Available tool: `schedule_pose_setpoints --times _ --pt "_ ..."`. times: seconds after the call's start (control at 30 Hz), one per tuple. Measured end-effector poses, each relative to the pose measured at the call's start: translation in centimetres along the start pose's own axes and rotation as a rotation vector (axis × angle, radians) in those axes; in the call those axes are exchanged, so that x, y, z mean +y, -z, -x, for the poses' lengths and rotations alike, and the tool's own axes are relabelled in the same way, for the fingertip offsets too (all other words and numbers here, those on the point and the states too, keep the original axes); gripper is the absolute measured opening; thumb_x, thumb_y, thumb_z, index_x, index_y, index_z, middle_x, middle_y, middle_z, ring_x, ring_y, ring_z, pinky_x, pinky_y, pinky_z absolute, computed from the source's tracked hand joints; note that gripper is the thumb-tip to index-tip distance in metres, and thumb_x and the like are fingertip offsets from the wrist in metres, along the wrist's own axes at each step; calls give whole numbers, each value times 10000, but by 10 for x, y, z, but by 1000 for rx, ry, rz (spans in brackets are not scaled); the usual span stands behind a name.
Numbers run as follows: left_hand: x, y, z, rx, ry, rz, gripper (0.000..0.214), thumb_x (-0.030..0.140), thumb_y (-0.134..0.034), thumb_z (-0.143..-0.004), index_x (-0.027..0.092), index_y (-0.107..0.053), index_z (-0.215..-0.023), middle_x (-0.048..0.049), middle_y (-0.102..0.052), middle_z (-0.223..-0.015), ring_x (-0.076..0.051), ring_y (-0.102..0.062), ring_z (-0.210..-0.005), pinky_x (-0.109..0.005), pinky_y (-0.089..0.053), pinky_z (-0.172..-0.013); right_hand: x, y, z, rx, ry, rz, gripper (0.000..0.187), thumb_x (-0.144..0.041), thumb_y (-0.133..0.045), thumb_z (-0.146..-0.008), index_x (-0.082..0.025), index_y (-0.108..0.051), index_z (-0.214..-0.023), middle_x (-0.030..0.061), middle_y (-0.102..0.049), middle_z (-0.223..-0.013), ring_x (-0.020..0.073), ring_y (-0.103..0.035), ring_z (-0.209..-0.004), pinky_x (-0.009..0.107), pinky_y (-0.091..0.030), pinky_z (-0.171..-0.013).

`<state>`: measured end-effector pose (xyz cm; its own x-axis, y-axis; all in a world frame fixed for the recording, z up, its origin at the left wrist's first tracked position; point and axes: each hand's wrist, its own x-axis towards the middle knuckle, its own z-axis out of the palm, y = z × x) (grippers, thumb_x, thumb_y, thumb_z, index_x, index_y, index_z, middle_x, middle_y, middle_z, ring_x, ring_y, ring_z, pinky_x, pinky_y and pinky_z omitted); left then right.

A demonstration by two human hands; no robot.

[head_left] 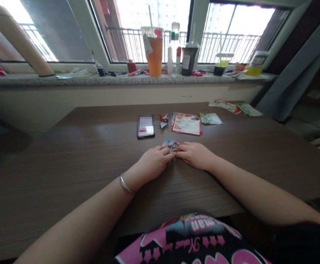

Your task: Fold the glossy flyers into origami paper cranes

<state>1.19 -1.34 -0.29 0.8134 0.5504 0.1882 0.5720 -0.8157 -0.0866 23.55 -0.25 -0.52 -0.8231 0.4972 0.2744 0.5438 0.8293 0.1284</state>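
Both my hands meet over a small folded piece of printed paper (171, 144), blue and multicoloured, lying on the brown table (99, 165). My left hand (155, 160) has its fingers closed on the paper's left and near side, with a silver bangle on the wrist. From the right, my right hand (194, 154) pinches the other side, fingertips almost touching the left ones. The paper's near part is hidden under the fingers. Just beyond it lies a small red and white folded paper figure (163, 120). To its right is a stack of printed cards (186, 124) with red borders.
A phone (146, 127) lies left of the folded figure. Green-edged cards (211, 118) and more papers (227, 106) lie farther right. On the windowsill (94, 82) stand an orange drink cup (155, 55), a dark drink cup (189, 60), a clear bottle (173, 51) and scattered pens.
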Motion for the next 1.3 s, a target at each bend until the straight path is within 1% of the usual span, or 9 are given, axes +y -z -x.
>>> schedule_pose_setpoints --times 0.13,0.27,0.4,0.57,0.73,1.0,1.3 --pt "0 -1 1 17 6 2 360 111 -458 -876 211 -572 -1202 -83 -619 -1081 -225 -565 -972 -386 -481 -887 2 1 1 0 6 -28 273 -206 -486 -936 -230 -639 -1161 82 -666 -1093 190 -574 -926 310 -474 -792" --pt "-1 -2 1 7 -13 -10 384 127 -445 -893 217 -545 -1253 -79 -620 -1061 -229 -560 -950 -374 -485 -856 3 1 2 -5 -8 -30 285 -201 -494 -932 -242 -634 -1176 76 -662 -1094 193 -575 -935 306 -476 -784" --pt "-1 -1 1 0 -9 -14 399 123 -447 -888 226 -543 -1262 -80 -613 -1086 -228 -555 -970 -373 -476 -874 4 0 3 0 -10 -32 298 -201 -480 -939 -254 -628 -1192 69 -660 -1085 192 -574 -934 306 -475 -780" --pt "0 -1 2 2 -1 19 381 110 -470 -862 219 -574 -1212 -85 -613 -1062 -227 -558 -977 -376 -471 -886 6 2 3 7 9 -42 258 -195 -500 -924 -235 -662 -1120 69 -670 -1058 185 -570 -906 310 -464 -789" --pt "-1 -1 2 6 -9 17 384 130 -470 -873 218 -564 -1234 -87 -612 -1065 -239 -554 -989 -387 -480 -885 10 7 5 -21 13 -57 193 -197 -521 -908 -203 -696 -988 86 -676 -1046 199 -568 -945 328 -464 -828" --pt "2 4 3 -8 -4 -4 380 128 -466 -880 225 -573 -1231 -77 -612 -1084 -237 -549 -973 -376 -478 -873 12 10 10 -63 -73 -75 184 -170 -508 -890 -206 -688 -907 83 -664 -1065 208 -582 -984 332 -476 -843" --pt "2 4 2 -16 13 7 370 126 -460 -887 234 -576 -1221 -70 -614 -1064 -239 -550 -962 -369 -483 -844 17 22 16 -154 -203 -83 182 -194 -505 -880 -221 -682 -912 53 -669 -1044 192 -616 -944 289 -456 -802"
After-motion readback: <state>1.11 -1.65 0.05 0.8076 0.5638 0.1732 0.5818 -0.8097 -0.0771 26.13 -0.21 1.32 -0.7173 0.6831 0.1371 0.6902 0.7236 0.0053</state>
